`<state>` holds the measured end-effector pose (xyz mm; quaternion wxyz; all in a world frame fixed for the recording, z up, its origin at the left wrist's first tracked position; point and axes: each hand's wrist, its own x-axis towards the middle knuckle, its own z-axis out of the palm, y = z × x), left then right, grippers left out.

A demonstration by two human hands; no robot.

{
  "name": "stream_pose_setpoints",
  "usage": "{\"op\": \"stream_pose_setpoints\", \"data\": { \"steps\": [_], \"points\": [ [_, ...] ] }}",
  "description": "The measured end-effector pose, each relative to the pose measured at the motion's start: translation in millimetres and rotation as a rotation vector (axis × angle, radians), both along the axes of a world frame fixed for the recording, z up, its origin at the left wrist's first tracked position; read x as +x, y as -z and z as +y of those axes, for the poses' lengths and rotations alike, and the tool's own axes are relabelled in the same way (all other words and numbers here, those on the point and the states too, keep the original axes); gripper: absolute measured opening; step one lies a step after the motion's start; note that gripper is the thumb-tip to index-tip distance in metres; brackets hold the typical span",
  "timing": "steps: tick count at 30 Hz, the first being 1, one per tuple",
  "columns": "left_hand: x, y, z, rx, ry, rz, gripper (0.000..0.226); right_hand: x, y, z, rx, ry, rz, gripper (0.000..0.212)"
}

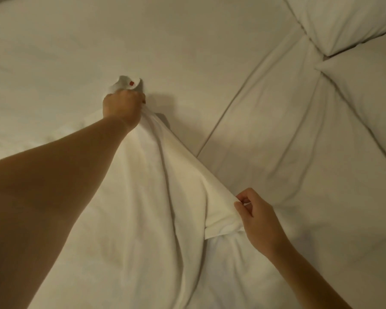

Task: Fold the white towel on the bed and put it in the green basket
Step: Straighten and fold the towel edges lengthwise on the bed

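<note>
We see a white towel (156,197) spread and lifted over the bed (54,52), and both our hands grasp it. Our left hand (123,108) is a closed fist around one bunched corner of the towel, a little at 11 o'clock from the centre of the view. Above this fist a small piece of the corner sticks out, and on it there is a white tag with a small red mark (131,83). Our left arm reaches to it from 8 o'clock. Our right hand (257,219) is at about 4 o'clock; its thumb and fingers pinch the towel edge, where the cloth is gathered in a small fold. Between the two hands the towel edge runs stretched, in a diagonal line, and the rest of the cloth hangs down in long soft folds towards 6 o'clock. The bed sheet under it is white and has long creases at 3 o'clock. Two white pillows (343,21) lie at 1 to 2 o'clock, touching each other, well apart from the towel.
</note>
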<state>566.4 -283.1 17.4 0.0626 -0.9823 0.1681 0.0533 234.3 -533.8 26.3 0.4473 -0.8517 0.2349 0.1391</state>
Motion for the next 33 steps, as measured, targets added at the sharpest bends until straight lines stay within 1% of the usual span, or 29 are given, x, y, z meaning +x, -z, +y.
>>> {"op": "stream_pose_setpoints", "data": {
  "steps": [4, 7, 10, 13, 15, 17, 20, 24, 29, 33],
  "points": [
    [-0.8, -25.6, 15.2, -0.135, -0.005, 0.04, 0.03, -5.6, -22.0, 5.8, 0.041, -0.014, -0.02, 0.01],
    [-6.1, -46.2, 30.1, -0.198, 0.053, 0.11, 0.029, -18.2, -36.2, 7.2, 0.063, -0.032, -0.014, 0.011],
    [-15.6, -67.6, 47.6, -0.154, 0.065, 0.11, 0.024, -34.8, -48.7, 9.0, 0.07, -0.055, -0.013, 0.012],
    [-30.5, -87.0, 67.9, -0.091, 0.03, 0.088, 0.026, -48.2, -59.1, 14.9, 0.089, -0.077, -0.04, 0.014],
    [-40.7, -96.9, 83.1, -0.082, -0.007, 0.066, 0.028, -54.1, -64.6, 19.9, 0.111, -0.088, -0.056, 0.014],
    [-53.2, -106.9, 104.4, -0.088, -0.03, 0.051, 0.025, -61.3, -71.4, 30.1, 0.133, -0.114, -0.06, 0.015],
    [-67.8, -120.0, 141.6, -0.129, -0.112, 0.028, 0.022, -69.6, -79.9, 51.5, 0.173, -0.156, -0.051, 0.015],
    [-84.3, -125.1, 187.2, -0.184, -0.199, -0.017, 0.034, -78.4, -84.7, 88.7, 0.165, -0.199, -0.052, 0.011],
    [-103.3, -119.8, 234.1, -0.296, -0.209, -0.097, 0.042, -84.3, -87.3, 141.7, 0.148, -0.209, -0.024, 0.014],
    [-110.9, -119.0, 283.9, -0.332, -0.185, -0.101, 0.036, -88.0, -87.1, 191.0, 0.109, -0.175, -0.011, 0.016]
  ]
}}
